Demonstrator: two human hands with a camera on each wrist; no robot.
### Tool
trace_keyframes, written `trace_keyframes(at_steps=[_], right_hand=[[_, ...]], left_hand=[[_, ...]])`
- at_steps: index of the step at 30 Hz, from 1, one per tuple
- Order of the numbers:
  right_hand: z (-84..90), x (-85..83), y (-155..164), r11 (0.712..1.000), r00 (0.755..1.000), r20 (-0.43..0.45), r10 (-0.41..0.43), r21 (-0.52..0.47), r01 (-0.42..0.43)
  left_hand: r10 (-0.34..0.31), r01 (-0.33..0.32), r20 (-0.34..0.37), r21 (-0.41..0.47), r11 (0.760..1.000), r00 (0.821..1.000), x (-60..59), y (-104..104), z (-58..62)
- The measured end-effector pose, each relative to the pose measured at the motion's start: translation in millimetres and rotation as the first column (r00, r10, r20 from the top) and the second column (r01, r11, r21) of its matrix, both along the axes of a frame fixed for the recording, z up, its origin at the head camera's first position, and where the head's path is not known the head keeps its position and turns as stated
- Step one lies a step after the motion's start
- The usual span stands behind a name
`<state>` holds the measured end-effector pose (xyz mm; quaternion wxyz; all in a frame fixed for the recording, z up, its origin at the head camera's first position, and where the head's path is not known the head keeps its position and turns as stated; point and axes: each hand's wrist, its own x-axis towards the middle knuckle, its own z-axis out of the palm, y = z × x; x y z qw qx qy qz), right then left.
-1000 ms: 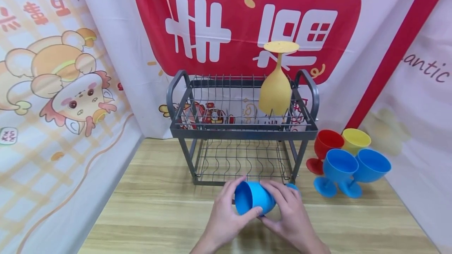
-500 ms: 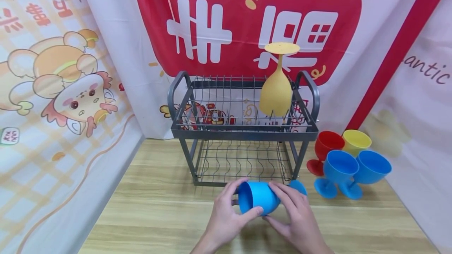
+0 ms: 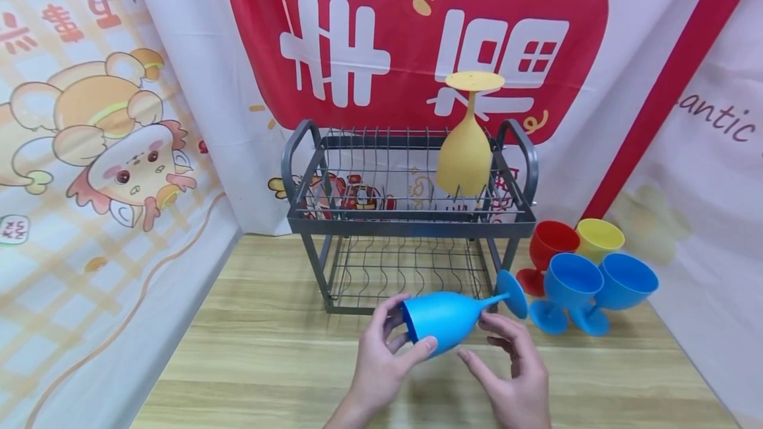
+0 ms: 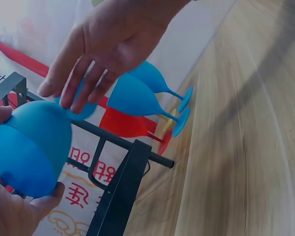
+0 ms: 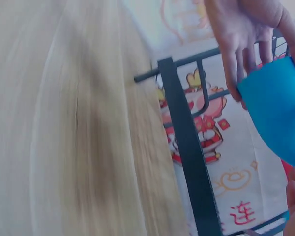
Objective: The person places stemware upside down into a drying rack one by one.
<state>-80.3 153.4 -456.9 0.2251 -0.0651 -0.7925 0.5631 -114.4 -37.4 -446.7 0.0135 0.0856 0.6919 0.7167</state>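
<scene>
Holding the blue cup sideways just above the tabletop, in front of the gray rack, the left hand wraps its fingers and thumb round the bowl near the rim. The right hand sits just under the stem with fingers loose and spread — grasping nothing. I think a firm grip by the bowl is best while the cup tips over — the foot is close to the other cups.

This looks like a staged recording corner, not a real kitchen. Printed cloth backdrops with cartoon figures and a red banner enclose a light wooden table. On it stands a grey two-level wire dish rack.
</scene>
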Motion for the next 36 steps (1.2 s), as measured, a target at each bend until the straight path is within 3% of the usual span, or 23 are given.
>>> trace_keyframes(at_steps=[2,4,8,13,17,20,26,32,36], right_hand=[[3.5,1.2,-3,0.986,0.998,0.067,0.014,-0.168,-0.003],[5.7,1.1,-4,0.947,0.99,0.133,0.045,-0.321,0.0],[7.0,-1.5,-3,0.873,0.966,0.224,0.132,-0.488,-0.006],[3.6,-4.7,-1,0.804,0.94,0.254,0.228,-0.593,-0.034],[0.1,-5.5,0,0.726,0.928,0.218,0.301,-0.684,-0.075],[-2.9,-5.7,0,0.687,0.924,0.188,0.333,-0.72,-0.101],[-10.8,-5.8,-2,0.634,0.914,0.143,0.38,-0.759,-0.146],[-19.5,-5.1,-4,0.559,0.901,0.107,0.42,-0.813,-0.164],[-23.5,-4.6,-4,0.554,0.911,0.131,0.392,-0.824,-0.121]], left_hand=[[-0.011,0.01,0.001,0.05,0.999,1.0,-0.3,1,-0.1],[-0.023,0.023,-0.006,0.095,0.995,1.0,-0.4,2,-0.4],[-0.038,0.043,-0.034,0.146,0.988,0.999,0.6,5,-1.6],[-0.061,0.067,-0.041,0.166,0.984,0.997,3.2,8,-2.1],[-0.078,0.084,-0.044,0.156,0.984,0.996,4.5,9,-2.7],[-0.091,0.096,-0.042,0.148,0.984,0.995,5.1,10,-3.7],[-0.116,0.119,-0.034,0.14,0.983,0.993,6.1,11,-7.5],[-0.125,0.128,-0.035,0.136,0.982,0.992,7.5,13,-10.7],[-0.135,0.137,-0.022,0.136,0.981,0.991,8.6,13,-12.5]])
